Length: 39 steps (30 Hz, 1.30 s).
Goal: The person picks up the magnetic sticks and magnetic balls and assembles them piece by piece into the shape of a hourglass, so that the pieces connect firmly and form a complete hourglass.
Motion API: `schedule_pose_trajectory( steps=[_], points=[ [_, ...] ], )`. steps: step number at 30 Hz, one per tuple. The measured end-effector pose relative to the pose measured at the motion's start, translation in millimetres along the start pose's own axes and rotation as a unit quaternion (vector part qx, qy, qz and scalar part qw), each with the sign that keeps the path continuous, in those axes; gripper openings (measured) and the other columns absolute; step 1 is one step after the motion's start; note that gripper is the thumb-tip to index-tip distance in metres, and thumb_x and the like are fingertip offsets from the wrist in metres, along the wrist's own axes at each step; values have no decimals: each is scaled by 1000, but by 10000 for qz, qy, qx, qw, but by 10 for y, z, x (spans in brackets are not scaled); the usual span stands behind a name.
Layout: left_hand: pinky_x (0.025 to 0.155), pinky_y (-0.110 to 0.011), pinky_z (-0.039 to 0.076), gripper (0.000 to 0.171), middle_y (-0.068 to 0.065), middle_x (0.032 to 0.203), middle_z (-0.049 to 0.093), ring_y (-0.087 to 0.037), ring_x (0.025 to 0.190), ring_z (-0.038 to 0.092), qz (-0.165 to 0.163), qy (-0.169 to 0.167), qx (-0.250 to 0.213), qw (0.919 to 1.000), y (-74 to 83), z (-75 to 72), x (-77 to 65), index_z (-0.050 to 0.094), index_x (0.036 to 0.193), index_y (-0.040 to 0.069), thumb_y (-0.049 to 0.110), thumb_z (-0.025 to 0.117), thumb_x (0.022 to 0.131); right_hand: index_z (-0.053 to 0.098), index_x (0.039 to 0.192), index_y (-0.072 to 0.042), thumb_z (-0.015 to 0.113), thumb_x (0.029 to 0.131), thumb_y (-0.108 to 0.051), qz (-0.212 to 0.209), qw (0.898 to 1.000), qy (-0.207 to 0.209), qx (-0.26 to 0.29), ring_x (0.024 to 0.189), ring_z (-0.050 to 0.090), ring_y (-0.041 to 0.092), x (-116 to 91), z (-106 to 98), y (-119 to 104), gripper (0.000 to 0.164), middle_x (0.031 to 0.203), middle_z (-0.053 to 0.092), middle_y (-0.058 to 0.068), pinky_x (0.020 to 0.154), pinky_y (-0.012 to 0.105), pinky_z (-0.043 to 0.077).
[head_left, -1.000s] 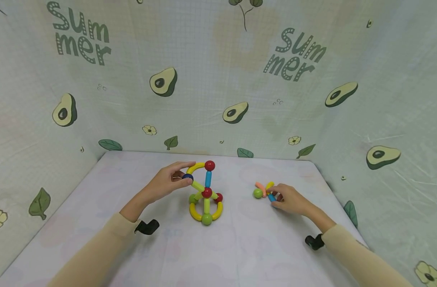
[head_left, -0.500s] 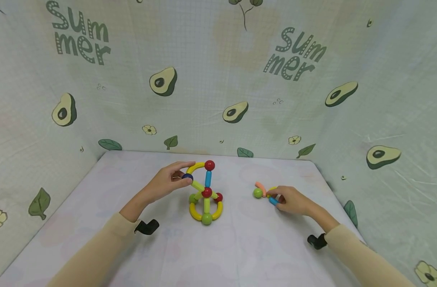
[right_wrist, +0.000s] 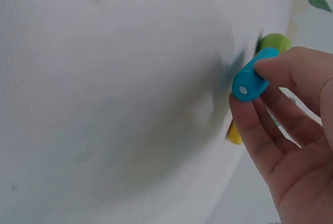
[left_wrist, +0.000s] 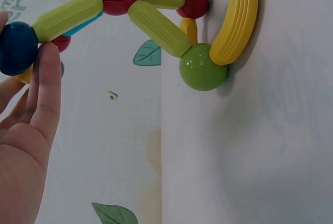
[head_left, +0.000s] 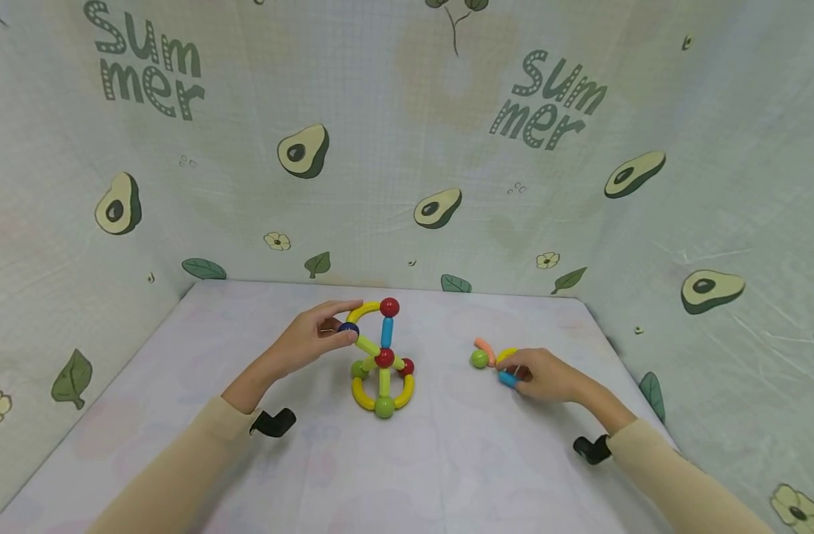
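Observation:
A magnetic ball-and-stick structure stands on the table, with a yellow ring of curved sticks at its base and green sticks rising to a red ball. From there a blue stick goes up to another red ball. My left hand holds the dark blue ball at the upper left, where a green stick and a yellow curved stick meet. Off to the right, my right hand pinches a short blue magnetic stick between thumb and fingers. Its far end is partly hidden by the thumb.
Beside the right hand lie a green ball, an orange curved stick and a yellow stick, partly covered by the fingers. Behind the table hangs a printed cloth. Black wrist cameras sit at both cuffs.
The right hand has pulled the blue stick slightly toward the near side, apart from the yellow one, and turned it closer to level. The left hand and the structure stay still.

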<state>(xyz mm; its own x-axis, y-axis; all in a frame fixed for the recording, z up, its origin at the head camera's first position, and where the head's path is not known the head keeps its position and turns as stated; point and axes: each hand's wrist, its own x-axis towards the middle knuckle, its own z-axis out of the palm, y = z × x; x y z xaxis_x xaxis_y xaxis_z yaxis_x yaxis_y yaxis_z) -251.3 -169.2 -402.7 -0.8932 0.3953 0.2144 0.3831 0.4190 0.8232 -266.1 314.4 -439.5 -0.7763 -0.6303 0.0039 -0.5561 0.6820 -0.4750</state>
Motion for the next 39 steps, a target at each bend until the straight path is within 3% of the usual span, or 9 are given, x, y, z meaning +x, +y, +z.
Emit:
schedule_pose_trajectory(
  steps=[5,10,17,23,34,39],
  points=[
    [98,-44,56,62,-2,154,55,-28,111,61,-120,22,-57,9999,-6,3,-10,54,156,27,40,76,99,72,129,-1,74,96,1,-220,9993,249,194,96,69,17,19,-31,-100,33,113,73,3,85,36,63],
    [101,-48,56,63,-3,156,54,-29,117,63,-268,46,-193,9994,-23,2,-23,54,156,27,42,76,99,70,132,-1,77,93,4,-461,9949,771,456,101,71,21,113,-36,-308,40,119,74,6,87,39,64],
    [101,-47,55,63,-7,146,62,-27,111,66,-470,65,-400,9981,-51,-11,-37,55,156,28,42,77,98,70,135,-11,79,93,3,-487,9865,1239,950,106,72,20,392,34,-672,45,121,74,2,91,37,63],
    [96,-40,56,67,-7,147,59,-27,111,64,-552,42,-462,9974,-58,-20,-33,55,156,29,43,80,96,69,135,-10,79,95,-3,-381,9797,1522,1248,106,70,20,664,136,-984,42,122,72,3,94,34,62],
    [104,-47,57,70,-7,160,50,-31,123,64,-608,55,-614,9962,-80,-18,-64,53,157,28,44,80,95,67,131,-13,80,95,-6,-462,9617,1630,2156,108,71,22,1040,290,-1473,39,119,73,3,95,39,62],
    [104,-47,57,68,-7,160,50,-31,124,64,-583,44,-672,9960,-103,-21,-72,53,157,29,42,79,96,66,132,-12,79,96,-6,-509,9580,1588,2334,108,72,22,1139,379,-1568,38,118,73,5,93,31,62]
  ],
)
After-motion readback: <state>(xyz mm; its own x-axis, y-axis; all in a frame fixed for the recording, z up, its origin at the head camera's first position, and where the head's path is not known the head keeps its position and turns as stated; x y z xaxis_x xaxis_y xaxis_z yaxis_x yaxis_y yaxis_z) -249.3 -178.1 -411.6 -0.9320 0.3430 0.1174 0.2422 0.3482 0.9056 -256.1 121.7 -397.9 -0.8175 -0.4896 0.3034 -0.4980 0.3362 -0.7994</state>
